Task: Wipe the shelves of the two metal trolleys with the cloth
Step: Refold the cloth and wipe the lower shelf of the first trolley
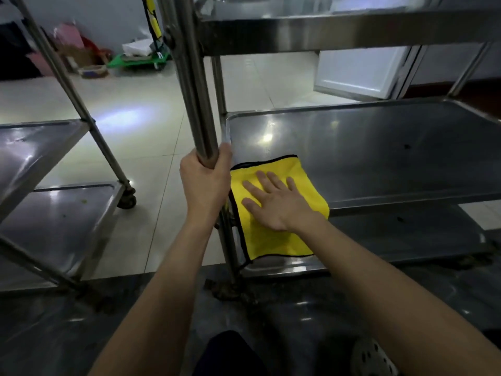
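Cloth (273,240) beneath flat right hand (273,203); left hand (203,183) around post (193,90).

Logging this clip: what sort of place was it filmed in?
Likely a storeroom or kitchen back area: steel shelf trolley, tiled floor, green platform cart beside cardboard boxes.

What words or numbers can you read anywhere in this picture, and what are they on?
Nothing here can be read.
White tag on the green cart: too small and blurred to read.
Yellow cloth: no words show.
Trolley post and shelf: no labels show.
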`<state>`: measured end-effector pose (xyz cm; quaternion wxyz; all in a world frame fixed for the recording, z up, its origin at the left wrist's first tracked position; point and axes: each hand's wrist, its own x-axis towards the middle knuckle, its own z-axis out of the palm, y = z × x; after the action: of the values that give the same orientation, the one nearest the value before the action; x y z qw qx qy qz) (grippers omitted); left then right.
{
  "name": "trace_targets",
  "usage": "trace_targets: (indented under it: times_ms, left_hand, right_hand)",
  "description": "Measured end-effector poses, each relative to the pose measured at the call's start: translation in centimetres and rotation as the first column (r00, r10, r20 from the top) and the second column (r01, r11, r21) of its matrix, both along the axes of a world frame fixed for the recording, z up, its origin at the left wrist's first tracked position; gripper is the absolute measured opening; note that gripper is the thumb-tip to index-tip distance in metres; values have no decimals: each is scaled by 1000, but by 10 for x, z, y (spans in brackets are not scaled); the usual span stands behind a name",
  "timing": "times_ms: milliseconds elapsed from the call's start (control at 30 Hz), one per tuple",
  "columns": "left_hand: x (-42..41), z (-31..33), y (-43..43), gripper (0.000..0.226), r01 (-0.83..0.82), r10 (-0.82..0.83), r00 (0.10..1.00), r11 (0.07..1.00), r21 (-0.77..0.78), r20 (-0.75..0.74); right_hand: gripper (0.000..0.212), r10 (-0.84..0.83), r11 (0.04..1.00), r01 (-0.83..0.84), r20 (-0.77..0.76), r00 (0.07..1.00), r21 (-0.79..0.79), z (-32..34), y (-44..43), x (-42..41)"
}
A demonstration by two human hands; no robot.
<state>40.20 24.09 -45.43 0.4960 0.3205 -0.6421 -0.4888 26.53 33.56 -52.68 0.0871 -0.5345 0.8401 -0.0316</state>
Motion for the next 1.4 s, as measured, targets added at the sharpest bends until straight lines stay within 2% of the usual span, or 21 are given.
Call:
trace_targets:
  times_ms: [300, 467, 667, 867, 1000, 1167, 1267, 1400]
  left_hand:
    - [1, -1, 4, 43, 6, -6, 1000, 1000, -6, -29]
    - [1, 2, 9, 47, 11, -13, 998, 999, -37, -61]
    - [-2, 4, 13, 45, -9, 9, 996, 1000, 3, -93]
    - [-1, 2, 13, 48, -23, 23, 997, 1000, 6, -71]
    - [-2, 0, 11, 50, -20, 21, 997, 1000, 5, -78]
    - [-6, 0, 13, 47, -31, 33, 996, 999, 20, -87]
    - [-9, 2, 16, 50, -54, 55, 994, 998, 21, -95]
    - [-11, 5, 20, 43, -77, 77, 993, 997, -1, -94]
  right_hand:
    - [83, -61, 998, 62, 27, 998, -31, 1, -108, -65]
    - [79, -72, 994, 72, -3, 997, -77, 3, -156, -92]
    - [73, -21, 999, 22, 20, 1000, -48, 5, -95, -61]
    - [80, 20, 1000, -20, 22, 1000, 0, -1, -14, -20]
    - [83, -25, 1000, 25, 12, 1000, -2, 0, -53, -38]
    - [77, -100, 994, 101, 11, 995, -43, 7, -127, -75]
    - [76, -98, 995, 98, 6, 995, -8, 6, -121, -71]
    - [84, -49, 999, 49, -4, 999, -15, 3, -64, -47]
